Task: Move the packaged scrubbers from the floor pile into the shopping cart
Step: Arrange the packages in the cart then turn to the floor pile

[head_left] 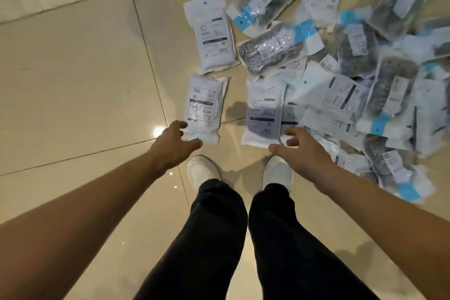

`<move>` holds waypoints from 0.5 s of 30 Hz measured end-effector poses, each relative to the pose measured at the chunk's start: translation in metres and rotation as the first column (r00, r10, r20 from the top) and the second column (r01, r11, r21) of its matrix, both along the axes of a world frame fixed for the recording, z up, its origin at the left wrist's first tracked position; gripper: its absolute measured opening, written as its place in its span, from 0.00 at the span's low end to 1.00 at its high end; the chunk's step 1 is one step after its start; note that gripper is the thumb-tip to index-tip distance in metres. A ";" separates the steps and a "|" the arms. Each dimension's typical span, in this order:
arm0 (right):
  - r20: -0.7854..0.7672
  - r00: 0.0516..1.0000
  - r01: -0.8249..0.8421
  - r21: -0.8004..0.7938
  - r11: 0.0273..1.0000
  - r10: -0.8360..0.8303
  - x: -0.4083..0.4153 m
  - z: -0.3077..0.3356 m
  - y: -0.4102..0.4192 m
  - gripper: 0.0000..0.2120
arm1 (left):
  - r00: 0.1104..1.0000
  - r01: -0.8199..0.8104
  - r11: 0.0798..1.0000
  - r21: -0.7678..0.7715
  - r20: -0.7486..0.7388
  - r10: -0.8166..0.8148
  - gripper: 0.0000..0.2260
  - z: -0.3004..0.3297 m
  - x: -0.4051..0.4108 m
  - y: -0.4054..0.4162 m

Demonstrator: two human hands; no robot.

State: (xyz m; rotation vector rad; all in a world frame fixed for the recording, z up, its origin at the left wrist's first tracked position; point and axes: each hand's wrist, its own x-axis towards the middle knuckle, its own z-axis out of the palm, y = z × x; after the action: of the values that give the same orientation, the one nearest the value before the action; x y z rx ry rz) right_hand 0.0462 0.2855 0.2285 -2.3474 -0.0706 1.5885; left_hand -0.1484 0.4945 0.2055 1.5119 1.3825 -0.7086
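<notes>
Left hand grip apart at near-left packet; right hand grip apart beside middle packet; pile on floor.

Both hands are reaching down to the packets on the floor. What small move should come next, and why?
Probably close each hand on the packet under it. The left hand is open at the near end of a white packet lying alone; the right hand is open over another white packet at the pile's near edge. Neither is gripped yet, and no cart is in view.
</notes>
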 end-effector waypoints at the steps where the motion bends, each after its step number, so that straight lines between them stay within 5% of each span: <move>1: 0.017 0.999 0.032 0.008 0.999 -0.032 0.004 -0.034 0.004 0.32 | 0.999 0.034 0.999 0.015 -0.003 -0.034 0.36 -0.035 0.006 0.009; 8: 0.175 0.972 0.164 -0.012 0.986 -0.160 0.040 -0.215 0.019 0.38 | 0.990 -0.138 0.987 0.081 -0.002 0.139 0.46 -0.210 0.014 0.067; 13: 0.202 0.959 0.193 0.050 0.980 -0.199 0.029 -0.255 0.018 0.36 | 0.994 -0.070 0.994 0.087 0.088 0.063 0.31 -0.255 0.002 0.054; 15: 0.216 0.956 0.190 0.049 0.981 -0.196 0.025 -0.258 0.018 0.32 | 0.995 -0.042 0.989 0.145 0.095 0.029 0.34 -0.266 0.000 0.049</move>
State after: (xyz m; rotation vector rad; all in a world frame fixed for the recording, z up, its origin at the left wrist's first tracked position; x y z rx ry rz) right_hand 0.0714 0.3035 -0.0294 -2.4163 0.0857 1.2256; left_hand -0.1485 0.5435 -0.0601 1.6101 1.4127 -0.5170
